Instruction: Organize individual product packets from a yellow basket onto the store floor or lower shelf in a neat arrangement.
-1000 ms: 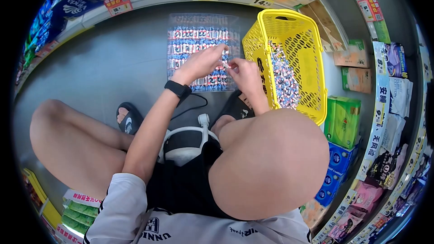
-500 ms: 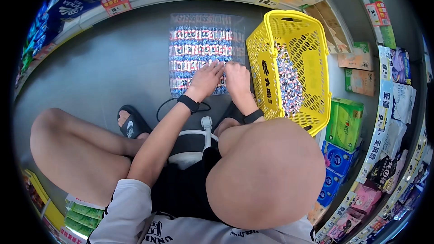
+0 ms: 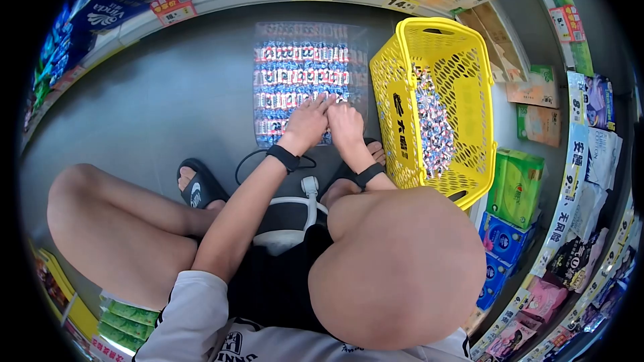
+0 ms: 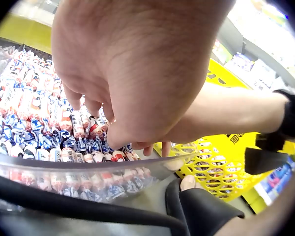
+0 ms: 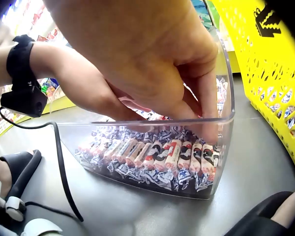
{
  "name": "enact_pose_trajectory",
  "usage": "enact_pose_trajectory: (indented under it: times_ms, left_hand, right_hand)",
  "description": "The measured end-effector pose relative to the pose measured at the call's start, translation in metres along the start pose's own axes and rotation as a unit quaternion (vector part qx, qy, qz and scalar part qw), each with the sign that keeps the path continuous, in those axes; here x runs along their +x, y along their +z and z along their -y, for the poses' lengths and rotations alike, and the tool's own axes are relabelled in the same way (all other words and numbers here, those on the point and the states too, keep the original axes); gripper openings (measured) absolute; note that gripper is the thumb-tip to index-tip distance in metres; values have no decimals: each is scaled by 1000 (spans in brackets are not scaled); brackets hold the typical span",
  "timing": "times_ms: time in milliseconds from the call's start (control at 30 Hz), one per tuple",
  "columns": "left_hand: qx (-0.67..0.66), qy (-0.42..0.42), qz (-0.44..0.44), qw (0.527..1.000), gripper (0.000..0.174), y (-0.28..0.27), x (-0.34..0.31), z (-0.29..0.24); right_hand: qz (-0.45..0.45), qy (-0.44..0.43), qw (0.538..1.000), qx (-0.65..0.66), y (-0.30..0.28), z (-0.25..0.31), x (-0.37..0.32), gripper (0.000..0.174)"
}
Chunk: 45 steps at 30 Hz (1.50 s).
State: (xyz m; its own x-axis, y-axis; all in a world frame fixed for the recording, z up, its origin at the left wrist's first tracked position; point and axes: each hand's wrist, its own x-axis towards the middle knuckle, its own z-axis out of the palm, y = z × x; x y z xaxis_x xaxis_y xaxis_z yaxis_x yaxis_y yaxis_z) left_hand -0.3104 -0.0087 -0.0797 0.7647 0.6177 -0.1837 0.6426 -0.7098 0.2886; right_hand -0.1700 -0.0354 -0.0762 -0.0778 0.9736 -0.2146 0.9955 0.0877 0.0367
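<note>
A clear plastic box (image 5: 152,122) on the floor holds wrapped candies (image 3: 302,76) lined up side by side in rows. My left hand (image 3: 307,125) bends over the near part of the box, fingers pointing down onto the candies. Beside it, my right hand (image 3: 346,125) reaches into the near right corner. Through the wall, the right wrist view shows one straight finger (image 5: 209,132) at the end of the nearest row. No candy shows within either hand; the palms hide part of the rows.
Close to the box's right stands a yellow basket (image 3: 392,121) with a heap of loose wrapped candies (image 3: 435,127). Shelves with tissue packs (image 3: 515,188) line the right side and back. A black cable (image 5: 61,167) hangs near the box; my slippered feet (image 3: 201,184) flank it.
One second ago the hands met above the box around a small wrapped candy. They have since lowered into its near right part, and that candy is out of sight.
</note>
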Motion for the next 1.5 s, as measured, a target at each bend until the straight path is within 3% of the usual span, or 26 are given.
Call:
enact_pose_trajectory:
  times_ms: [100, 533, 1000, 1233, 1300, 1500]
  left_hand:
    - [6, 0, 13, 1000, 67, 2, 0, 1]
    - [-43, 50, -80, 995, 61, 8, 3, 14]
    - [-14, 59, -93, 994, 56, 6, 4, 15]
    - [-13, 57, -72, 996, 63, -4, 8, 15]
    - [-32, 44, -30, 998, 74, -6, 9, 14]
    - [-40, 48, -30, 998, 74, -7, 8, 14]
  right_hand:
    - [-38, 45, 998, -23, -3, 10, -9, 9]
    - [-27, 28, 999, 29, -4, 5, -20, 11]
    - [-8, 42, 993, 110, 1, 7, -24, 35]
    - [-3, 56, 997, 47, 7, 9, -20, 45]
    - [46, 35, 998, 4, 3, 9, -19, 50]
    - [55, 53, 997, 17, 3, 10, -17, 54]
